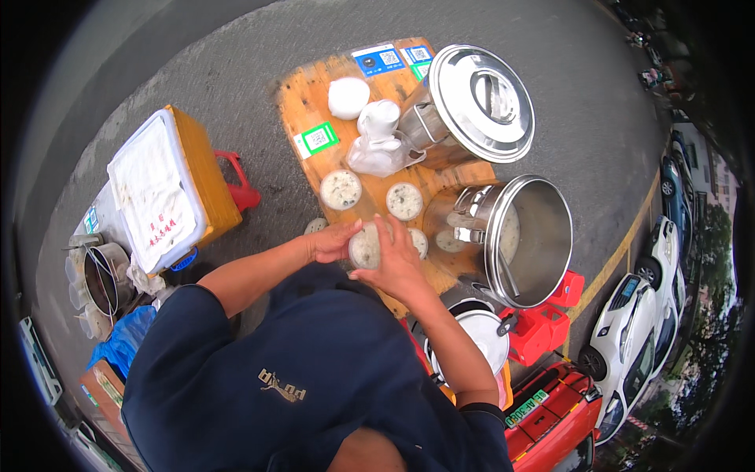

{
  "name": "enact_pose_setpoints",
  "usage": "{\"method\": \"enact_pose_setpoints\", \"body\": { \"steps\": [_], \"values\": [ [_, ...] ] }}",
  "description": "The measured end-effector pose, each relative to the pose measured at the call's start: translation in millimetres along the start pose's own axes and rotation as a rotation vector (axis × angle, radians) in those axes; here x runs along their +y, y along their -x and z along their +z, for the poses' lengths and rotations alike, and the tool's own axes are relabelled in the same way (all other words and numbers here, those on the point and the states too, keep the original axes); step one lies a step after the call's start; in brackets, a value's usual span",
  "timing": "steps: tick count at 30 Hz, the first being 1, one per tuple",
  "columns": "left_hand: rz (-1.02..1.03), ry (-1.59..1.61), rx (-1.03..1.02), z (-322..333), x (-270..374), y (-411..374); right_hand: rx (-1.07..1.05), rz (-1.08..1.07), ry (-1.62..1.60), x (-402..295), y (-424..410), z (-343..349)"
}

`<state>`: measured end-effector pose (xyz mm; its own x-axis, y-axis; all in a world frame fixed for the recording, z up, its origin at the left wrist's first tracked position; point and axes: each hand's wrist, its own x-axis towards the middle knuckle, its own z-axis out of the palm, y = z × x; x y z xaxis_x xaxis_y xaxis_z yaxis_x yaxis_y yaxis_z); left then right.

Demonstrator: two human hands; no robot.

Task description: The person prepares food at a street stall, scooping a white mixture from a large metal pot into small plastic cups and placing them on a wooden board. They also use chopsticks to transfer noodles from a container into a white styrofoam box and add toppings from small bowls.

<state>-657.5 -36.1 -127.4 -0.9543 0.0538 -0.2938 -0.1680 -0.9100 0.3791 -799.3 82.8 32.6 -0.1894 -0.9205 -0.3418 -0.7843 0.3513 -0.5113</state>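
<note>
Between both hands is a lidded clear plastic cup (364, 246) of pale, grainy food. My left hand (335, 242) touches its left side with thumb and fingers. Over its right side and top, my right hand (394, 255) curls its spread fingers. Two similar round cups, one at the left (341, 190) and one nearer the middle (404, 201), stand on the wooden table (312, 94) beyond my hands. Another cup (419, 243) is partly hidden behind my right hand. An open steel pot (531, 236) with a ladle handle inside stands at the right.
A steel pot with its lid on (436, 118) stands at the back right, beside stacked white lids or cups (378, 120) and a plastic bag (380, 156). Printed code cards lie on the table. A cloth-covered box (154, 189) is at the left; red stools (534, 330) and parked vehicles are at the right.
</note>
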Motion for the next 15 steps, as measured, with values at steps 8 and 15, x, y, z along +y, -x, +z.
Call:
{"method": "enact_pose_setpoints", "body": {
  "steps": [8, 15],
  "values": [
    [-0.054, 0.0, 0.108, -30.7, -4.0, 7.0, 0.002, -0.006, 0.051, 4.3, -24.6, 53.4],
    [-0.159, -0.315, 0.585, -71.8, 19.4, 46.9, 0.086, 0.091, 0.025, 40.6, -54.0, 112.5]
  ]
}}
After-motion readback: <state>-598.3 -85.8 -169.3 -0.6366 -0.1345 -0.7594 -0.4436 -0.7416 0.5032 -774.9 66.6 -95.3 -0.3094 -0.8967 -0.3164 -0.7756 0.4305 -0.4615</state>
